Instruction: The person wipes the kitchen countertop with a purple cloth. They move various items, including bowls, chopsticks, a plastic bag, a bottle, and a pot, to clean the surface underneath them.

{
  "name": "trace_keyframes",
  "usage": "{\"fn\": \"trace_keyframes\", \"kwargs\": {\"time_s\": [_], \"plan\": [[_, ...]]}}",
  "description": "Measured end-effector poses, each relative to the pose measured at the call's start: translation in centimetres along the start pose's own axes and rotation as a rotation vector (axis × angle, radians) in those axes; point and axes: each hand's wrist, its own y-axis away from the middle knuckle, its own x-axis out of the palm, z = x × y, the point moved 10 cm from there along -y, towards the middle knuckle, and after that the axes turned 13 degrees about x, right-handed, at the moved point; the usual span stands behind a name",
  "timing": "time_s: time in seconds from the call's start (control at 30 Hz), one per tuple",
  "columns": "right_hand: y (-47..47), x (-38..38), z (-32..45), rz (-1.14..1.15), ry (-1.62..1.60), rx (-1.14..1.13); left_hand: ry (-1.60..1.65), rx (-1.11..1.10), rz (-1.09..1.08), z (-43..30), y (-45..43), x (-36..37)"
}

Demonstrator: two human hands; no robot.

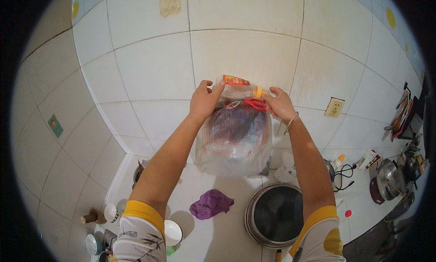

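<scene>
Both of my arms reach up towards the tiled wall. My left hand point(204, 100) grips the base end of a clear plastic bottle point(238, 91), which lies on its side and bears a red-and-orange label. At the other end my right hand point(282, 104) has its thumb and fingers on the yellow cap point(258, 92). Just under the bottle, a translucent plastic bag point(228, 164) hangs in front of the wall with dark and red-checked contents showing through. Red cords or handles point(256, 104) gather at the bag's mouth, close to my right hand.
Below is a white tiled counter with a crumpled purple cloth point(211, 204), a large round pan point(279, 214) with a dark inside and a white bowl point(173, 233). A black cable point(344, 178) and a metal pot point(387, 180) stand right. A wall socket point(335, 107) is right of my hands.
</scene>
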Motion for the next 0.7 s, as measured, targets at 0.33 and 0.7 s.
{"fn": "trace_keyframes", "kwargs": {"time_s": [0.33,0.7], "plan": [[1.5,-2.4,0.6,-0.193,-0.032,-0.171,0.029,0.14,-0.119,-0.1,1.9,-1.9],[13.5,-0.4,-3.5,-0.178,-0.21,-0.267,0.316,0.136,-0.293,1.3,16.9,-7.8]]}}
